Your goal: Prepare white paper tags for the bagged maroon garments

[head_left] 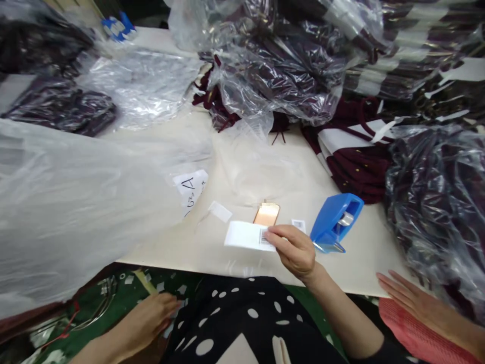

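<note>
In my right hand, the fingers pinch one end of a white barcode label above the table's near edge. Just beyond the label lies a phone-like gold rectangle, partly covered by it. A blue tape dispenser stands right of that hand, with a small printed sticker between them. My left hand is low at the left, below the table edge. Its fingers look curled, but blur and angle hide whether anything is in them.
Clear plastic sheeting spreads over the left side, beside a paper marked by hand. Bagged maroon garments fill the back. More bagged garments lie at the right. Another person's hand rests near the right front edge.
</note>
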A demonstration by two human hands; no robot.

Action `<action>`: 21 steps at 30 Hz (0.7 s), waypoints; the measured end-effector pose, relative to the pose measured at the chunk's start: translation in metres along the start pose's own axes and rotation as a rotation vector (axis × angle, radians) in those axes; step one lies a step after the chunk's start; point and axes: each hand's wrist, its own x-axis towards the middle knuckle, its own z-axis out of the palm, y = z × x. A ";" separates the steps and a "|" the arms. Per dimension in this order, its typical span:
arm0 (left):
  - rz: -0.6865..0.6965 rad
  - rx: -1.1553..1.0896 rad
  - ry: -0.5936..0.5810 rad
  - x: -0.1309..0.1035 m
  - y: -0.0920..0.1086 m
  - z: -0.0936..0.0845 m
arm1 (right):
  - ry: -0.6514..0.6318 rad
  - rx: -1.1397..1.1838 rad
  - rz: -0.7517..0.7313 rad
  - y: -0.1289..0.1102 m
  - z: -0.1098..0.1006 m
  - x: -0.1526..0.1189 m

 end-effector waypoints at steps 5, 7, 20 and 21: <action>-0.128 -0.363 0.588 0.092 0.067 -0.097 | -0.072 0.127 -0.113 0.017 0.032 0.016; -0.189 -0.346 0.507 0.137 0.067 -0.108 | -0.112 0.129 -0.076 0.027 0.050 0.012; -0.327 -0.146 0.300 0.212 0.033 -0.131 | 0.079 -0.081 -0.020 0.057 0.130 0.090; -0.304 -0.168 0.339 0.203 0.035 -0.142 | 0.083 -0.084 -0.021 0.059 0.128 0.097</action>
